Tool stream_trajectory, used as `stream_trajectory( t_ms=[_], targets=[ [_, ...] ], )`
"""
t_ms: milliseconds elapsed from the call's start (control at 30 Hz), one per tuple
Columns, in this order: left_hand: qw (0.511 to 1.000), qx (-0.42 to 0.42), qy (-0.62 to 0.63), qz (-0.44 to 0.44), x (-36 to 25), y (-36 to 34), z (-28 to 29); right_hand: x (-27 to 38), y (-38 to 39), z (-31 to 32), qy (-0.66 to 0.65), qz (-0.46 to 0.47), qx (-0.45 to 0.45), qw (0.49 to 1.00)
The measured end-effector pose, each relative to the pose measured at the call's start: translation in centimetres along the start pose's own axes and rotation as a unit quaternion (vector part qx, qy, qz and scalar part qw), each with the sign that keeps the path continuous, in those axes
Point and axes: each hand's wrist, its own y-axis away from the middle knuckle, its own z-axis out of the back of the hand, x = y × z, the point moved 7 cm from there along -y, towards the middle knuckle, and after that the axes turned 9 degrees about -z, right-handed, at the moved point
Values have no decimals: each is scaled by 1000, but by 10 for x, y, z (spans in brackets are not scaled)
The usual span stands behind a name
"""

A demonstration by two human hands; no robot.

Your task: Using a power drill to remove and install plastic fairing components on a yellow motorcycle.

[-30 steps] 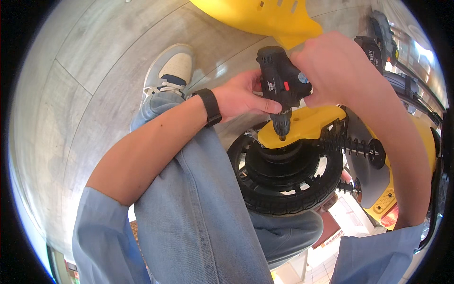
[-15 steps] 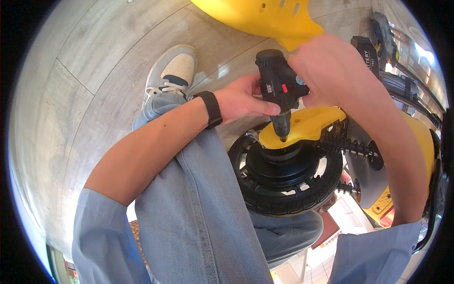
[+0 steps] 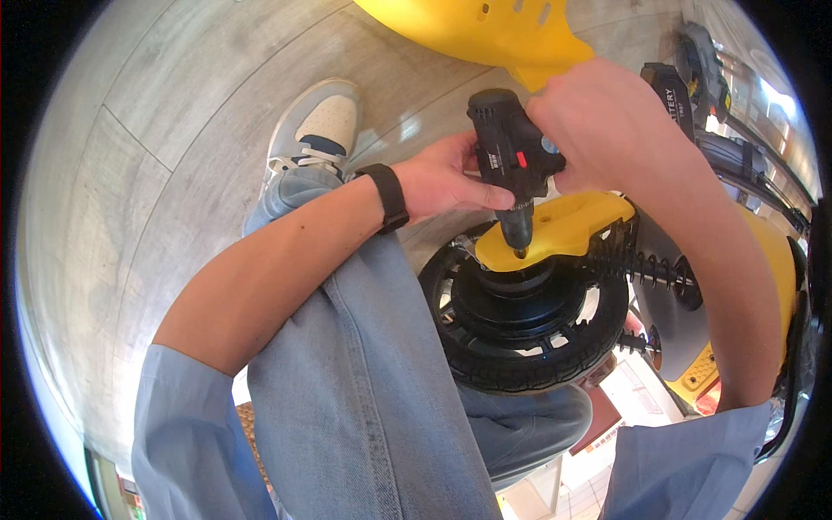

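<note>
At yellow cover (image 3: pixel 553 232), black drill (image 3: pixel 505 147) tip-down, pos. ~same vs 0.5s ago

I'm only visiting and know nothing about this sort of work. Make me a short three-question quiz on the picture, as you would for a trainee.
1. Pick one: which hand is wrapped around the handle of the drill?
a) left
b) right
2. True or false: the person wears a black wristband on the right wrist.
3. Fill in: the yellow part under the drill's tip lies over the side of a black ____.

Key:
1. b: the right hand; the left hand holds the drill's body.
2. False: the black wristband is on the left wrist.
3. wheel
</note>
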Motion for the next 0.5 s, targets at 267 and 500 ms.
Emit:
stream_trajectory(
  t_ms=[267, 500],
  targets=[
    [999, -9, 20, 35, 1, 0, -6, -5, 1, -2, -7, -17, 8, 1000],
    [998, 2, 69, 5, 8, -3, -6, 7, -2, 0, 22, -10, 27, 999]
  ],
)
